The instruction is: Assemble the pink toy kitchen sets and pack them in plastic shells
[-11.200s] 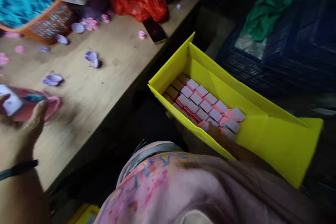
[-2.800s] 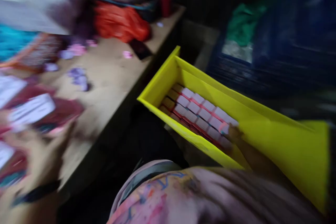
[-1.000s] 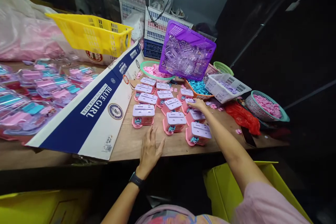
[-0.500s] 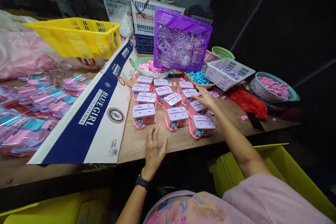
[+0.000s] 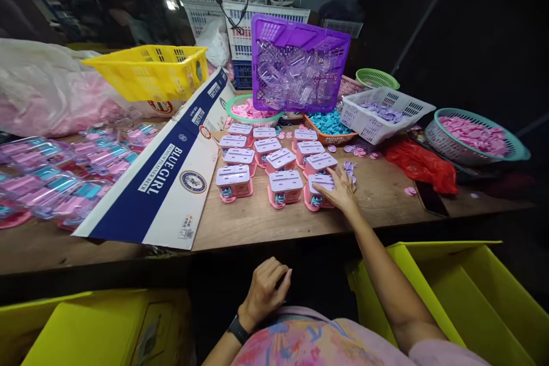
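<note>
On the wooden table stand several small pink toy boxes (image 5: 285, 182) in loose rows. Each has a flat lilac slotted top, and the nearer ones show a small blue part at the front. My right hand (image 5: 341, 190) reaches over the front right toy box (image 5: 315, 197), fingers spread and touching its lilac top; I see no grip around it. Beside that hand lie loose lilac pieces (image 5: 349, 168). Below the table edge, close to my body, my left hand (image 5: 268, 286) is loosely curled and seems to hold nothing.
A beer carton panel (image 5: 171, 177) slants along the left, with clear-packed toys (image 5: 64, 183) beyond. Behind are a purple basket (image 5: 300, 23) of clear plastic parts, an orange basket (image 5: 337, 139) of blue pieces and a white basket (image 5: 364, 120). A red bag (image 5: 420, 166) lies right.
My right hand has moved nearer, from a toy box farther back to the front right one. My left hand has drawn back off the table edge, and its spread fingers have curled.
</note>
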The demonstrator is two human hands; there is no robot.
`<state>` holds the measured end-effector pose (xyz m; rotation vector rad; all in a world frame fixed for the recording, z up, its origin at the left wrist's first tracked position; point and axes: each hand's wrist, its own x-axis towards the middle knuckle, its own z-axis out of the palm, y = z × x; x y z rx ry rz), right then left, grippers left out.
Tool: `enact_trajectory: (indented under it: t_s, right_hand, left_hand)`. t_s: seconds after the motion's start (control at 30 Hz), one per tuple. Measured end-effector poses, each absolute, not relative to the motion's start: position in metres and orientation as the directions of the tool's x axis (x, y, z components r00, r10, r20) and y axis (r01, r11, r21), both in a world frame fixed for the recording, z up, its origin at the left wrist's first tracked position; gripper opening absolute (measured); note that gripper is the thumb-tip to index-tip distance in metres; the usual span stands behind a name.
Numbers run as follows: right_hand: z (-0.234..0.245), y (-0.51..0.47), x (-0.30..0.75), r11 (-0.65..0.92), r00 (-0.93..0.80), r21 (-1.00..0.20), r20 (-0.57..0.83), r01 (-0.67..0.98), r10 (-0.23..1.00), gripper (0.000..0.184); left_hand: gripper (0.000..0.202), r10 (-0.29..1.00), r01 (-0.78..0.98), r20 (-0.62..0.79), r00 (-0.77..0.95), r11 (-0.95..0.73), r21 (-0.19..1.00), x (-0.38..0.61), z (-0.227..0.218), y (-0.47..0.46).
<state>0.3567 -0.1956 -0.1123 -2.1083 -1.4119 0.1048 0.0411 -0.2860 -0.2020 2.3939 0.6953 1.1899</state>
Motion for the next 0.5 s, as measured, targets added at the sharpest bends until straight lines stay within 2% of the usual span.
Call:
enact_trajectory:
  t_s: [0.07, 0.13, 0.23, 0.3, 0.33, 0.43, 0.5]
  right_hand:
    - [-0.102, -0.188, 0.348, -0.185, 0.391, -0.479, 0.377, 0.858, 0.839, 0.072]
    - [-0.094, -0.174, 0.337, -0.019, 0.272, -0.487, 0.453, 0.873, 0.849, 0.059]
    - [-0.085, -0.136, 0.319, 0.15, 0.084, -0.523, 0.396, 0.839, 0.914, 0.057]
    - [-0.084, -0.106, 0.308, 0.141, 0.028, -0.534, 0.296, 0.834, 0.955, 0.065]
    - [-0.086, -0.093, 0.302, 0.112, 0.026, -0.539, 0.241, 0.835, 0.97, 0.068]
    - [-0.098, -0.071, 0.284, 0.005, 0.067, -0.573, 0.104, 0.819, 0.992, 0.074]
    - [-0.109, -0.072, 0.273, -0.037, 0.098, -0.602, 0.069, 0.798, 0.993, 0.08]
  left_hand:
    - [0.014, 0.587, 0.282, 0.674, 0.449, -0.809, 0.517, 0.044, -0.185, -0.275]
    - [0.014, 0.602, 0.34, 0.715, 0.356, -0.796, 0.501, 0.041, -0.165, -0.257]
    - [0.009, 0.605, 0.52, 0.768, 0.212, -0.735, 0.435, 0.029, -0.137, -0.215]
    - [0.014, 0.659, 0.665, 0.73, 0.184, -0.63, 0.401, 0.022, -0.123, -0.178]
    - [0.024, 0.704, 0.716, 0.68, 0.207, -0.582, 0.385, 0.019, -0.117, -0.159]
    - [0.051, 0.794, 0.791, 0.531, 0.297, -0.516, 0.329, 0.013, -0.112, -0.111]
    - [0.054, 0.821, 0.807, 0.46, 0.337, -0.504, 0.307, 0.01, -0.115, -0.094]
